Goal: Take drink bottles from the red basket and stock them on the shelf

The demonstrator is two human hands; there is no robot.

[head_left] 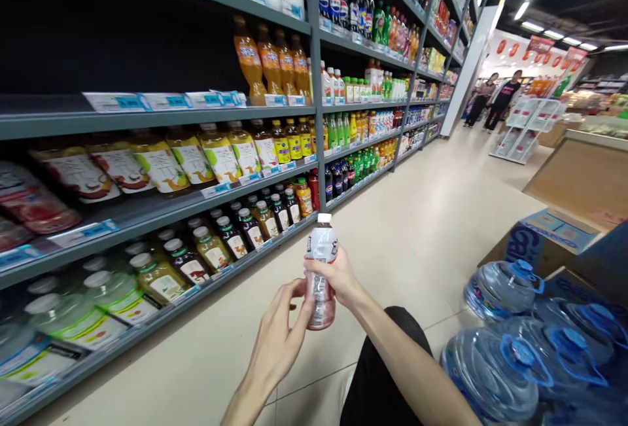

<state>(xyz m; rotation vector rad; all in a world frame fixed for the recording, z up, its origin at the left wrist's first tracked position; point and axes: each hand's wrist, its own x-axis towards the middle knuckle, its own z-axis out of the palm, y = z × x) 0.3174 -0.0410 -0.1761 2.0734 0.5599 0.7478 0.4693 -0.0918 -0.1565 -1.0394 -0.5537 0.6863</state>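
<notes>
1. One bottle (320, 282) is in hand, with one white cap (324, 218); its upper label is pale and its lower part pinkish.
2. Two bare hands are at it. The right hand (338, 274) is closed round the bottle's middle, gripping it from the right side.
3. The left hand (282, 324) is just beside the lower part, left of and a little below the right hand. Its fingers are bent, with a gap between thumb and forefinger; the thumb tip meets the bottle's left edge in view, though I cannot tell whether it presses.
4. The bottle's cap points up, above the right hand, and its base points down, below that hand. The long axis is near upright in view; any lean toward or away from the camera cannot be told.
5. Left of both hands is one long shelving unit (44, 126). Up and left of the right hand stand four orange bottles (269, 59); on the shelf beneath, seven white-labelled bottles (199, 161) form a row.
6. Right of the right hand, well apart, at least four big water jugs (490, 370) show blue handles.
7. Far beyond the right hand, up and right, are two people (505, 99) near one white rack (527, 126).
</notes>
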